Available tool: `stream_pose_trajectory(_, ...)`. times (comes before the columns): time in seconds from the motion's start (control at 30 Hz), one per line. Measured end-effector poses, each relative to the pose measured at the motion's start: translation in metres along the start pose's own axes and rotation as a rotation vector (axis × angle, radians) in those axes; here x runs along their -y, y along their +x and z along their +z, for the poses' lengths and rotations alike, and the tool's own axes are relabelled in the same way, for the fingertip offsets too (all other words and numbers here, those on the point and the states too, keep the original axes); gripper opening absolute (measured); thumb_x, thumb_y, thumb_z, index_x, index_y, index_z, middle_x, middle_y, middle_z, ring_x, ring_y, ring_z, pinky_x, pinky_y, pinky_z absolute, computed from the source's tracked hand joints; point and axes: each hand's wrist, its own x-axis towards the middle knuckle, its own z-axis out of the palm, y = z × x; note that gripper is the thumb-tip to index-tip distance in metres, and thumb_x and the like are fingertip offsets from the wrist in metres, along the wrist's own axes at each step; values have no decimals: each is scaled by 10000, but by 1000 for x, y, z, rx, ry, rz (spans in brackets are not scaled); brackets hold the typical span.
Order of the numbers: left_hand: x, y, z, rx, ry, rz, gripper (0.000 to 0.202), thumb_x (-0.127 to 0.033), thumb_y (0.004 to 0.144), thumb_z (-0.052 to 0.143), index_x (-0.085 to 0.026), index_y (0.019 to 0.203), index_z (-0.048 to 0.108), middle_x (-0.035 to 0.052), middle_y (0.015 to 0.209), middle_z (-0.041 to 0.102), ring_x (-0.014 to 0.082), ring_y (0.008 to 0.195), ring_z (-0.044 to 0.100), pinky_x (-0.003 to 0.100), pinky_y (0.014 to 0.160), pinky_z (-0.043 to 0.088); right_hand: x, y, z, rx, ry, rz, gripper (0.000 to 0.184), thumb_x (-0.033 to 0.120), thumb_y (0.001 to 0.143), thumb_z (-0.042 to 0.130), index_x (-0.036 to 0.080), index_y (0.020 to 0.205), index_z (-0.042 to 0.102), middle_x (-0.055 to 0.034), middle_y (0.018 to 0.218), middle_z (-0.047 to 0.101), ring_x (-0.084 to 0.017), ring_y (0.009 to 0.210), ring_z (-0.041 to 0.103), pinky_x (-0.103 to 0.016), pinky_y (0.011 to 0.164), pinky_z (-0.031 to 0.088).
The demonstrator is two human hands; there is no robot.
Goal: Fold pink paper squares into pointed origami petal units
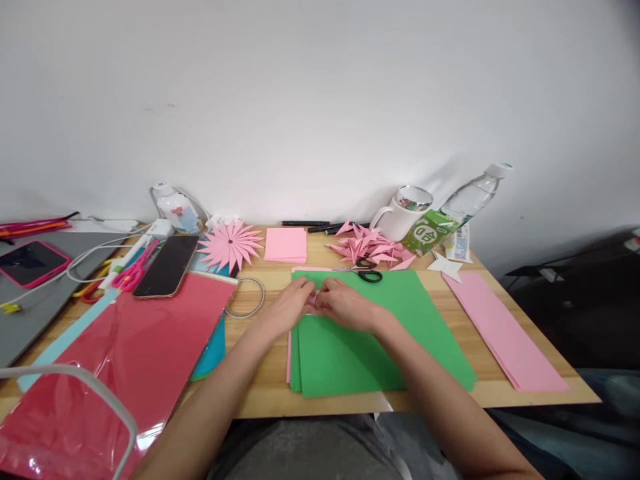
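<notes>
Both hands meet over the left part of a stack of green paper sheets (pixel 370 353). Between them is a small piece of pink paper (pixel 313 300), mostly covered by the fingers. My left hand (pixel 293 303) is closed on its left side, and my right hand (pixel 345 305) pinches it from the right. How the paper is folded cannot be made out. Black-handled scissors (pixel 370 275) lie just beyond the right hand, by a pile of folded pink paper pieces (pixel 373 245). Behind the hands rests a stack of pink paper squares (pixel 285 245).
A pink paper pinwheel shape (pixel 231 244), a phone (pixel 167 267) and a red sheet pack (pixel 135 353) lie left, near a metal ring (pixel 245 298). Right stand a white mug (pixel 403 213), a green box (pixel 430 231) and a water bottle (pixel 475 195). Pink strips (pixel 505 333) lie far right.
</notes>
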Motion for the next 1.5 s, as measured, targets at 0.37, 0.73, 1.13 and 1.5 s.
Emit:
stream_pose_trajectory(0.37,-11,5,-8,114,48,-41,94,-90,775,532,-172,821,528,32,893,506,195,866,508,291,730,376,-8,-22,-5,62,-151,198,222,118,854,462,154,792,672,-96,881,647,-212,828,563,-278,685,359)
stream_pose_trajectory(0.73,-10,-1,2,0,210,-21,116,-265,773,645,-179,771,567,30,826,471,192,807,454,292,679,340,-11,-29,-6,74,-173,302,193,227,876,478,186,859,666,-85,932,654,-238,893,578,-271,646,360)
stream_pose_trajectory(1.13,14,-22,-11,-34,121,-100,161,-258,791,593,-182,664,529,41,806,486,206,829,477,305,708,371,-12,-33,-1,47,-143,331,213,248,886,450,188,838,649,-71,909,635,-210,869,578,-269,706,381)
stream_pose_trajectory(1.5,17,-22,-7,-113,85,-213,195,-305,766,611,-179,826,474,59,890,506,242,893,469,348,765,390,-20,-36,6,-74,-43,275,138,259,850,535,155,853,625,-72,866,609,-186,819,578,-263,727,401)
